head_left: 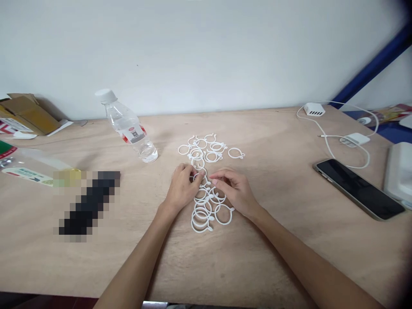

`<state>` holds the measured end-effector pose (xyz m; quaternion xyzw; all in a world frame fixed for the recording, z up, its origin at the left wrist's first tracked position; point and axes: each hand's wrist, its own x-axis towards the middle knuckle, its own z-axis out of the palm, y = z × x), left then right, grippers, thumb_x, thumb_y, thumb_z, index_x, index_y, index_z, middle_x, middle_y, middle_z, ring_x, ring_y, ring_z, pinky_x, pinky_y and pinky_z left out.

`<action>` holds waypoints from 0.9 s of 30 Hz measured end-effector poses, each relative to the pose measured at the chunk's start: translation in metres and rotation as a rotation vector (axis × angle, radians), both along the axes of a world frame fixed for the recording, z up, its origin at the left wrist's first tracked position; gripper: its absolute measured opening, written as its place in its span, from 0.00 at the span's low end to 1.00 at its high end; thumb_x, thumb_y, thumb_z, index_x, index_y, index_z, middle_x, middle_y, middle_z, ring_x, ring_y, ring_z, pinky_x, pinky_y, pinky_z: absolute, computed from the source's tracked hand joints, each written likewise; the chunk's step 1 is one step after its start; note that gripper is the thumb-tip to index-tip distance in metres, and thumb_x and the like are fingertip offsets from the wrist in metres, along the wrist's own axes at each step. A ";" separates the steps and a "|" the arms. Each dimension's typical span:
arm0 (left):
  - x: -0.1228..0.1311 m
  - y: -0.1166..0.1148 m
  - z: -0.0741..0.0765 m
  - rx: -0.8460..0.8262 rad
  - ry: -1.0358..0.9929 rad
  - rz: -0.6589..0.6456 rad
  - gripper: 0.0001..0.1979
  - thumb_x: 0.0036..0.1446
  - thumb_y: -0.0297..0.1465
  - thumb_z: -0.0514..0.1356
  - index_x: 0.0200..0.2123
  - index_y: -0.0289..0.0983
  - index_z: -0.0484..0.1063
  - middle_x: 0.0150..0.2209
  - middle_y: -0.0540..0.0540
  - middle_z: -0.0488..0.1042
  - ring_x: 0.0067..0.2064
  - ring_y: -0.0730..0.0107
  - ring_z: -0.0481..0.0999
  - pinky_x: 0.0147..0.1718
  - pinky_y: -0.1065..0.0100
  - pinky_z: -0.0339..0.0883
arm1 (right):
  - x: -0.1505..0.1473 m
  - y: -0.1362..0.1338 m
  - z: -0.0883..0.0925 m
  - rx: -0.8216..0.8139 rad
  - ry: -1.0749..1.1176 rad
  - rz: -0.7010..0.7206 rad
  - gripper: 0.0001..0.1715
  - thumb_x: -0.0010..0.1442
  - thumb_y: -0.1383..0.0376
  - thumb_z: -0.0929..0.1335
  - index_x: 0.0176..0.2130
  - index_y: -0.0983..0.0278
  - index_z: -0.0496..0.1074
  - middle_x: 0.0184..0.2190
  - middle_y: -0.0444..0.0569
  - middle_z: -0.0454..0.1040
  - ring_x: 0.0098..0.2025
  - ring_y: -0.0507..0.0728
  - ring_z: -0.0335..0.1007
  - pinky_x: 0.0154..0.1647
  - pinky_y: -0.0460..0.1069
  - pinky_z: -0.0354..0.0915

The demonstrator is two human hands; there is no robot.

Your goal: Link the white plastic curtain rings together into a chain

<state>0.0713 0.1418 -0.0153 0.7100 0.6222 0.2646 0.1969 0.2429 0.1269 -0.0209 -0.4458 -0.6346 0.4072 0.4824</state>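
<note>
My left hand (185, 186) is closed, its thumb and fingers pinching a white curtain ring (202, 183) above the middle of the table. Just to its right is my right hand (236, 189), with thumb and index fingertips slightly apart beside that ring's small eyelet. Nothing shows between those fingertips, and its other fingers are curled partly out of sight. Several more white rings (223, 222) lie overlapping in a pile nearer me, partly under the hands. Beyond the hands is another loose pile of rings (213, 156), with a single ring (236, 157) off to its right.
A water bottle (130, 128) stands at the back left. Further left are an open cardboard box (30, 113), a lying clear bottle (32, 167) and a blurred-out dark object (90, 204). On the right lie a phone (358, 189), a white charger (313, 109) and a looped cable (325, 137).
</note>
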 end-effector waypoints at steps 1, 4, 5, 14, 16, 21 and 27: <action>-0.001 0.000 0.001 -0.002 -0.011 0.001 0.13 0.59 0.38 0.56 0.26 0.37 0.66 0.30 0.46 0.69 0.37 0.64 0.69 0.40 0.62 0.64 | 0.000 0.000 0.000 0.002 0.003 -0.008 0.07 0.54 0.66 0.69 0.33 0.62 0.78 0.31 0.47 0.74 0.33 0.55 0.67 0.33 0.50 0.61; -0.001 0.001 0.003 -0.015 -0.047 -0.005 0.13 0.59 0.37 0.56 0.25 0.37 0.67 0.29 0.47 0.70 0.37 0.65 0.70 0.39 0.65 0.63 | 0.000 0.000 -0.001 0.005 0.007 -0.014 0.07 0.54 0.66 0.69 0.33 0.62 0.78 0.31 0.47 0.74 0.33 0.54 0.67 0.32 0.49 0.60; -0.001 0.001 0.004 -0.020 -0.055 -0.008 0.13 0.59 0.37 0.55 0.25 0.37 0.68 0.30 0.46 0.71 0.38 0.64 0.70 0.39 0.65 0.63 | 0.000 0.000 -0.001 0.006 0.005 -0.014 0.07 0.54 0.66 0.69 0.33 0.62 0.78 0.31 0.47 0.74 0.33 0.54 0.66 0.32 0.49 0.60; -0.003 0.003 0.005 -0.025 -0.091 0.034 0.17 0.63 0.32 0.48 0.38 0.35 0.76 0.39 0.42 0.76 0.44 0.62 0.73 0.47 0.62 0.63 | 0.000 -0.001 0.003 -0.011 -0.003 -0.012 0.08 0.55 0.65 0.68 0.33 0.62 0.78 0.30 0.46 0.74 0.32 0.54 0.66 0.32 0.49 0.60; -0.005 0.004 0.005 -0.034 -0.079 0.059 0.15 0.61 0.28 0.50 0.41 0.34 0.76 0.41 0.42 0.76 0.43 0.63 0.73 0.47 0.63 0.64 | 0.000 -0.001 0.003 -0.008 -0.007 -0.010 0.08 0.55 0.64 0.68 0.33 0.62 0.78 0.29 0.46 0.74 0.32 0.54 0.66 0.32 0.49 0.60; -0.007 0.004 0.006 -0.018 -0.054 0.105 0.12 0.54 0.28 0.58 0.42 0.32 0.76 0.36 0.44 0.72 0.33 0.69 0.72 0.40 0.66 0.67 | 0.000 0.000 0.002 -0.025 -0.010 -0.011 0.08 0.55 0.64 0.68 0.33 0.62 0.78 0.30 0.47 0.74 0.31 0.53 0.66 0.31 0.49 0.60; -0.009 0.004 0.005 0.026 -0.085 0.109 0.05 0.49 0.31 0.64 0.29 0.35 0.75 0.31 0.48 0.69 0.28 0.72 0.69 0.33 0.68 0.65 | 0.000 0.000 0.001 -0.028 -0.017 -0.008 0.08 0.55 0.64 0.68 0.33 0.63 0.78 0.30 0.47 0.73 0.30 0.53 0.64 0.30 0.49 0.59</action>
